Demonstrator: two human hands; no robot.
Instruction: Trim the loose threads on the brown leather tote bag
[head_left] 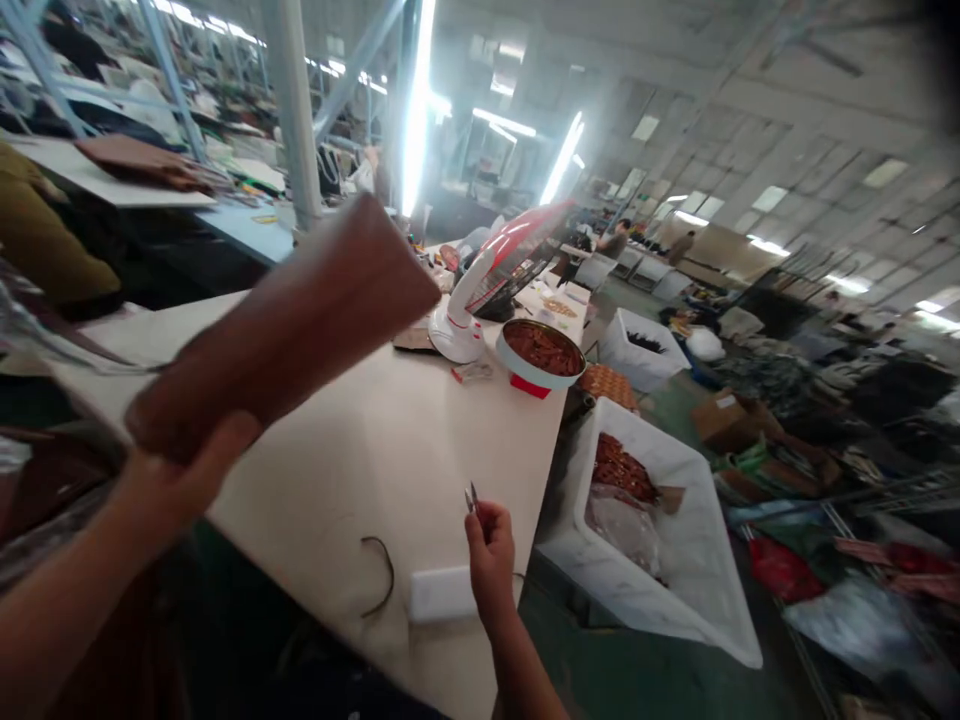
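Two hands are busy over the pale counter [420, 440]. The left hand [176, 475], at about eight o'clock in the view, has its grip pressed around the lower end of a brown leather piece [289, 325], thumb on the near face, so that the flat piece rises slanting toward one o'clock, up off the counter and in front of the eyes; it is blurred, so its seams cannot be made out. The right hand [490, 555], at six o'clock, has its grip curled closed on small metal snips [472, 498], whose tips point upward, well apart from the leather; held that way they seem kept ready yet clear of the work.

On the counter just left of the right hand lie a thin dark curved strip [380, 575] and a white rectangular block [442, 594] near the edge. Farther off, toward twelve o'clock, a white and red desk fan [491, 285] stands beside a round tin [541, 357] filled with reddish-brown pieces. Off the counter at three o'clock sits a white bin [660, 560] holding more brown pieces and a clear bag, within easy reach.
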